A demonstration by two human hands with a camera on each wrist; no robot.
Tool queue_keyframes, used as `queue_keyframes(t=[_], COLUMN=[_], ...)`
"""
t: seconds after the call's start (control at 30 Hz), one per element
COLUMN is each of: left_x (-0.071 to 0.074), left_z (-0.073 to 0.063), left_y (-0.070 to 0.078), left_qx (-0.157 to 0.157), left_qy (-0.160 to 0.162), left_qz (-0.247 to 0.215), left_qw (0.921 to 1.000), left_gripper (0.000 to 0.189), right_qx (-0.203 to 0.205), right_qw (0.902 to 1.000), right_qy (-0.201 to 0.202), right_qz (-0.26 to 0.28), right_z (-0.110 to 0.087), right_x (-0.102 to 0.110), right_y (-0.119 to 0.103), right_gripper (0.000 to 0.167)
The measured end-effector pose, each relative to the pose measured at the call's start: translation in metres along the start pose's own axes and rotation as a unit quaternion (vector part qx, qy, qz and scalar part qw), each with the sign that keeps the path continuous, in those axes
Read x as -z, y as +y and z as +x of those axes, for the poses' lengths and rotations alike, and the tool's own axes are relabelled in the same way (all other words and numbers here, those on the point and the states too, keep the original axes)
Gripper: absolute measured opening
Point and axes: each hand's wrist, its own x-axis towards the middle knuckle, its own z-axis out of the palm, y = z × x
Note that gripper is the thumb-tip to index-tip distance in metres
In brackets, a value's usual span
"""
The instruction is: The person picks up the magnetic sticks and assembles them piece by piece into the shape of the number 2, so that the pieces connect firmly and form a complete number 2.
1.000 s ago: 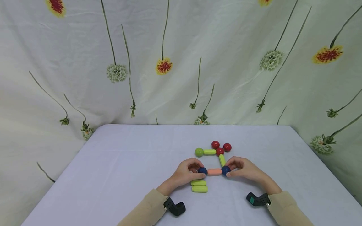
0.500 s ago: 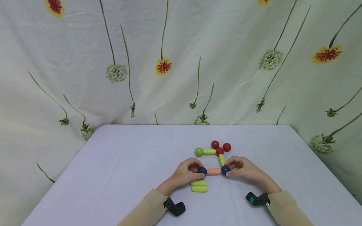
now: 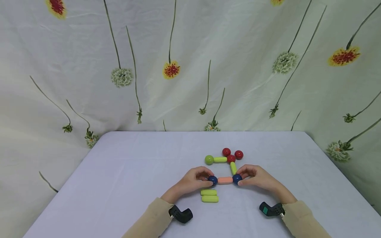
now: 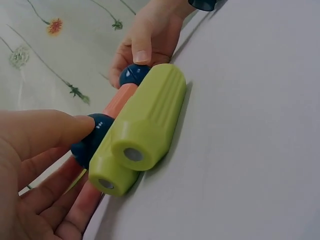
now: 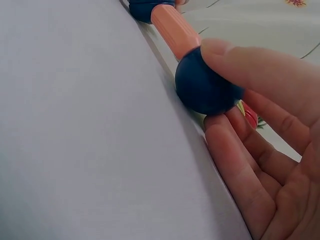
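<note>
A salmon-orange magnetic stick (image 3: pixel 225 180) lies between two dark blue balls, one at each end. My left hand (image 3: pixel 191 180) pinches the left blue ball (image 3: pixel 212 180) between thumb and fingers. The right blue ball (image 3: pixel 237 179) is pinched by my right hand (image 3: pixel 259 178), whose thumb presses its top in the right wrist view. From that ball a yellow-green stick (image 3: pixel 233 168) runs back to a red ball (image 3: pixel 231 159). Another yellow-green stick (image 3: pixel 220 159) joins this red ball to a green ball (image 3: pixel 209 160) on the left.
Two more red balls (image 3: pixel 226 152) (image 3: pixel 238 154) sit behind the joined red one. Two loose yellow-green sticks (image 4: pixel 150 120) lie side by side in front of my left hand. The table (image 3: pixel 134 172) has a white cover, and a flowered cloth (image 3: pixel 190 99) hangs behind it.
My left wrist and forearm have shifted slightly left and away from me, uncovering more of the loose sticks. The fingers stay on the left blue ball. My right hand has hardly moved.
</note>
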Motion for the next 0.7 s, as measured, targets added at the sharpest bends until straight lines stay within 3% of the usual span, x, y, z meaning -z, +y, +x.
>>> queue_keyframes(t=[0.27, 0.5, 0.7], left_x=[0.006, 0.006, 0.006], left_z=[0.003, 0.003, 0.004], left_y=[-0.016, -0.016, -0.015], left_qx=[0.008, 0.003, 0.005], left_qy=[-0.006, -0.009, -0.009], left_qz=[-0.029, -0.03, -0.032], left_qw=[0.9995, 0.9995, 0.9994], left_gripper=[0.024, 0.023, 0.023], right_qx=[-0.002, -0.001, 0.005], right_qw=[1.0, 0.9997, 0.999], right_qy=[-0.005, -0.02, 0.0], right_qz=[0.004, -0.016, -0.044], right_z=[0.001, 0.001, 0.002], right_x=[0.001, 0.005, 0.004], right_y=[-0.001, -0.004, -0.008], right_gripper=[0.034, 0.033, 0.03])
